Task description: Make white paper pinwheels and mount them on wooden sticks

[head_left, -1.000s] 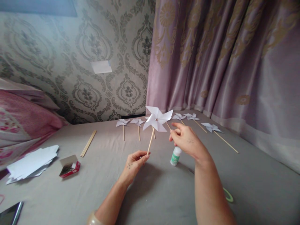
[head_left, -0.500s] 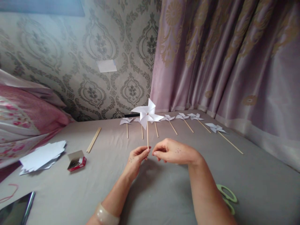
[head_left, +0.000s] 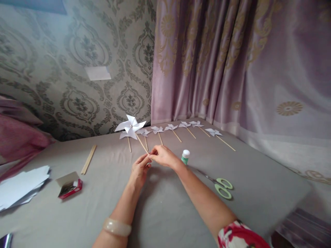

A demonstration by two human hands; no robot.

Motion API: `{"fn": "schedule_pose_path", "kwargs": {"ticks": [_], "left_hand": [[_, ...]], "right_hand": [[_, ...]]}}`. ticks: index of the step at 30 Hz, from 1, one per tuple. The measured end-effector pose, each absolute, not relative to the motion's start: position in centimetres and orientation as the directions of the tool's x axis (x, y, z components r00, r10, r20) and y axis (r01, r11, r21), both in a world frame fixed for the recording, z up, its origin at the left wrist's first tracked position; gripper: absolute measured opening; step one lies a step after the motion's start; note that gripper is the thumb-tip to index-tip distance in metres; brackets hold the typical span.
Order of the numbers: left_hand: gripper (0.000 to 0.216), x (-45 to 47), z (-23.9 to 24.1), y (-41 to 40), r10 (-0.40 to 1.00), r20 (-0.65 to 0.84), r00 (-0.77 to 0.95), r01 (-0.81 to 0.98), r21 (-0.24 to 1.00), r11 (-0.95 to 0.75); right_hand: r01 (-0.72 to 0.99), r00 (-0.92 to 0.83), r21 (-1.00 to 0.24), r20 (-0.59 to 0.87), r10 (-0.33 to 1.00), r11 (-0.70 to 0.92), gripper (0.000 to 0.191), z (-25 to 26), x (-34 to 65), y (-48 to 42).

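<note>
A white paper pinwheel (head_left: 131, 126) on a thin wooden stick is held up over the cloth-covered surface, tilted to the left. The lower end of its stick is pinched by my left hand (head_left: 139, 169), which wears a pale bangle on the wrist. My right hand (head_left: 163, 156) meets the left at the same spot, its thumb and fingers closed on the stick's end. Behind the hands lies a row of several finished-looking pinwheels (head_left: 171, 127), their sticks pointing toward me.
To the left are loose wooden sticks (head_left: 88, 159), an open red box (head_left: 69, 187) of small metal items and a stack of white paper (head_left: 22, 187). A glue stick (head_left: 185, 156) and green-handled scissors (head_left: 222, 188) are at the right. Patterned curtains (head_left: 196, 69) hang behind.
My right hand has moved in and closed on the stick beside my left hand. The pinwheel has gone from upright to leaning left. The view has turned right, bringing the glue stick into sight.
</note>
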State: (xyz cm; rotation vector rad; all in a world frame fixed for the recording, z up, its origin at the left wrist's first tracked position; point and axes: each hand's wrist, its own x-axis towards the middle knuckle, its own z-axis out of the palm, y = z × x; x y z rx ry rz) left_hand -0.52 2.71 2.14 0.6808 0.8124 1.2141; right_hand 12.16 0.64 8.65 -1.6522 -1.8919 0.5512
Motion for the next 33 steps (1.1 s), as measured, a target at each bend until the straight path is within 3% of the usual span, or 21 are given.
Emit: {"fn": "schedule_pose_path", "kwargs": {"ticks": [6, 20, 33], "left_hand": [[0.046, -0.6, 2.3, 2.5, 0.972, -0.177, 0.153, -0.543, 0.807, 0.232], [0.036, -0.4, 2.1, 1.7, 0.966, -0.104, 0.237, -0.493, 0.844, 0.211], [0.045, -0.4, 2.8, 1.4, 0.928, -0.068, 0.365, -0.484, 0.838, 0.251]], "right_hand": [[0.784, -0.062, -0.603, 0.167, 0.984, 0.151, 0.008, 7.9, 11.7, -0.1], [0.829, 0.033, -0.552, 0.205, 0.978, 0.088, 0.019, 7.3, 11.7, -1.9], [0.733, 0.113, -0.675, 0.233, 0.966, 0.077, 0.016, 8.3, 13.5, -3.4]]}}
